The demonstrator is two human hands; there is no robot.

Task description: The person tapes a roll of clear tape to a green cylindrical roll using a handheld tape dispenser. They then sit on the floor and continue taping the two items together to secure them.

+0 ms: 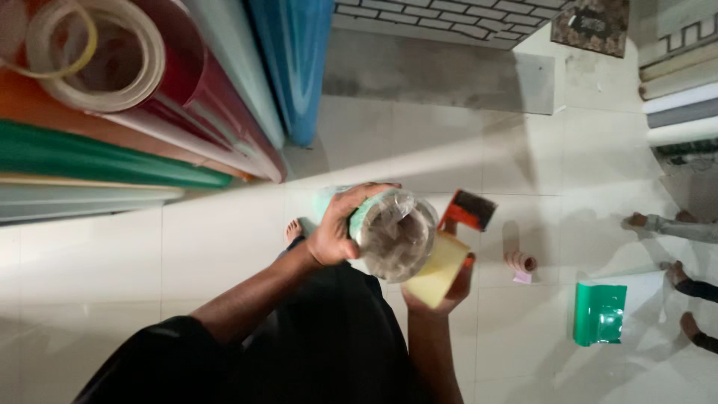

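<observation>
Left hand (340, 236) fingers curl over the rim of a clear-wrapped roll (394, 232), gripping it upright so its hollow end faces the camera. Right hand (449, 288) cups beneath, fingers closed on a yellow pad (437, 269) and an orange-handled tool (467, 212) jutting past the roll. Roll hangs over the white tiled floor (224, 254), not resting. Coloured rolls (149, 112) lean at the floor's upper-left edge; green sheet (600, 313) and small pink roll (520, 262) lie right.

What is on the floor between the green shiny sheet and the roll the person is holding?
A small pink roll stands there on the white floor, seen in the head view.
</observation>
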